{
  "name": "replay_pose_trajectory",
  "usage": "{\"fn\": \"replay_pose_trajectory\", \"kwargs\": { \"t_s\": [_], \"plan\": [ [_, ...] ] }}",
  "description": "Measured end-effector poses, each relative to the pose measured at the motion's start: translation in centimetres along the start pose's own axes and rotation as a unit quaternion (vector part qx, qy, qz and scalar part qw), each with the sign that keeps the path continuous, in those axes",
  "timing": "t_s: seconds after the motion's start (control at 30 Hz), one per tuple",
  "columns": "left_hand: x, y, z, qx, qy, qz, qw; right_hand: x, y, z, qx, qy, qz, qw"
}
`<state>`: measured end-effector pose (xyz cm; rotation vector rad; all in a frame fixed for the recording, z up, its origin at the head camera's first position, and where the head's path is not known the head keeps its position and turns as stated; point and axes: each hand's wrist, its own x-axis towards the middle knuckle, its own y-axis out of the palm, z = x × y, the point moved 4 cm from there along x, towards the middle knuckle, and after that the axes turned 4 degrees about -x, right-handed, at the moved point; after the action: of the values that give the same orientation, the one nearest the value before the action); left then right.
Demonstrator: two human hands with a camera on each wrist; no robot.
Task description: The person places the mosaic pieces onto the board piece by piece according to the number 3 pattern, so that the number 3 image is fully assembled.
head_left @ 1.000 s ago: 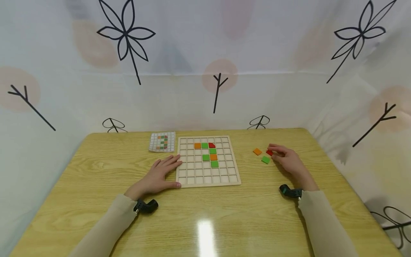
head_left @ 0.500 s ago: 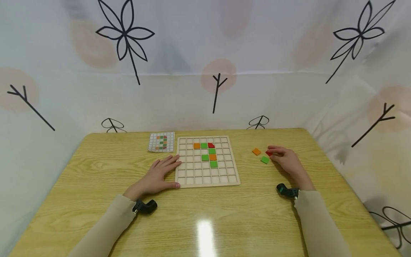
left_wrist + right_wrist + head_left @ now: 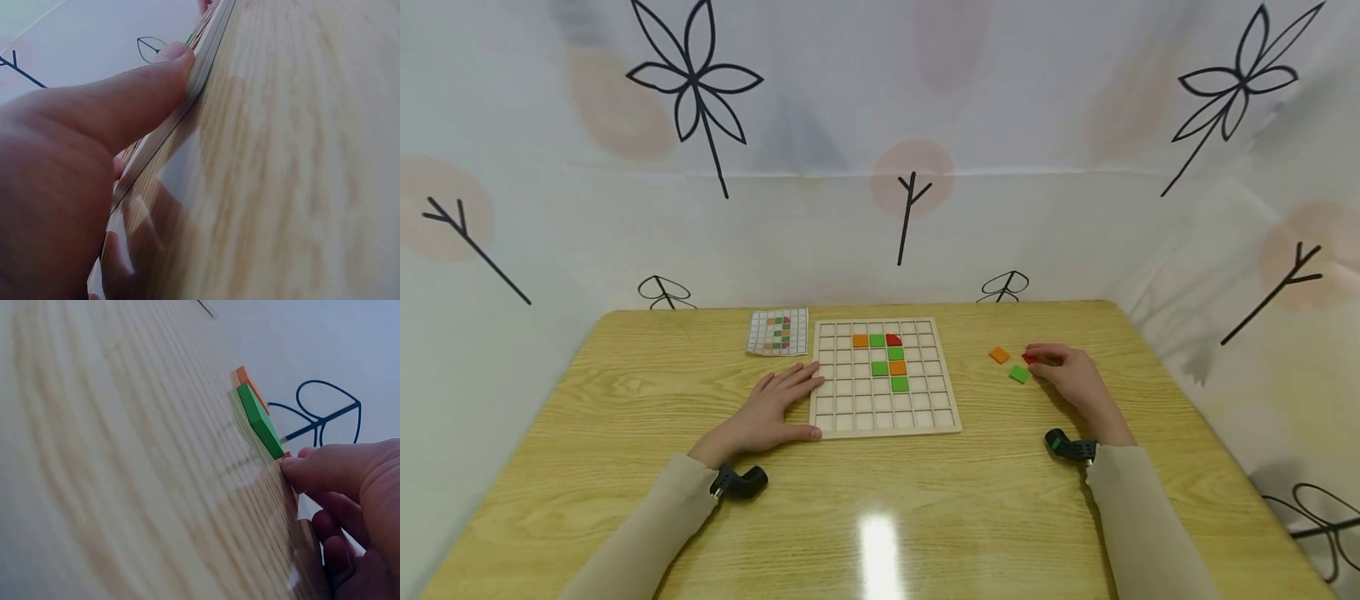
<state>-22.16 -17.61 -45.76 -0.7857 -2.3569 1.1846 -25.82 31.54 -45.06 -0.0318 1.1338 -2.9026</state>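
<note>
A wooden grid board [image 3: 846,422] lies on the table, its cells partly filled with orange, green and red tiles. My left hand [image 3: 763,417] rests along its left edge, fingers spread and fairly straight; in the left wrist view the thumb [image 3: 147,90] lies against the board's side. To the right of the board, the right hand [image 3: 1075,379] pinches a small red tile [image 3: 1027,358] between thumb and fingers, which cover much of it. Beside those fingertips lies a loose green tile [image 3: 1019,374], and an orange tile [image 3: 999,355] sits a little farther left.
A printed card [image 3: 760,342] with a small coloured grid pattern lies behind the left hand, left of the board. The wooden table [image 3: 985,508] ends at the back against a patterned cloth [image 3: 820,242]. Both wrists carry black devices [image 3: 1071,447].
The right hand's fingers have closed in a little on the red tile and shifted slightly left. My left hand and the board have stayed in place.
</note>
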Motion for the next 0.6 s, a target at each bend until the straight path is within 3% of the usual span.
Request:
{"fn": "replay_pose_trajectory", "kwargs": {
  "t_s": [0.6],
  "plan": [
    [-0.05, -0.04, -0.19, -0.004, 0.006, -0.002, 1.0000, -0.31, -0.09, 0.21, -0.010, 0.038, -0.025, 0.999]
  ]
}}
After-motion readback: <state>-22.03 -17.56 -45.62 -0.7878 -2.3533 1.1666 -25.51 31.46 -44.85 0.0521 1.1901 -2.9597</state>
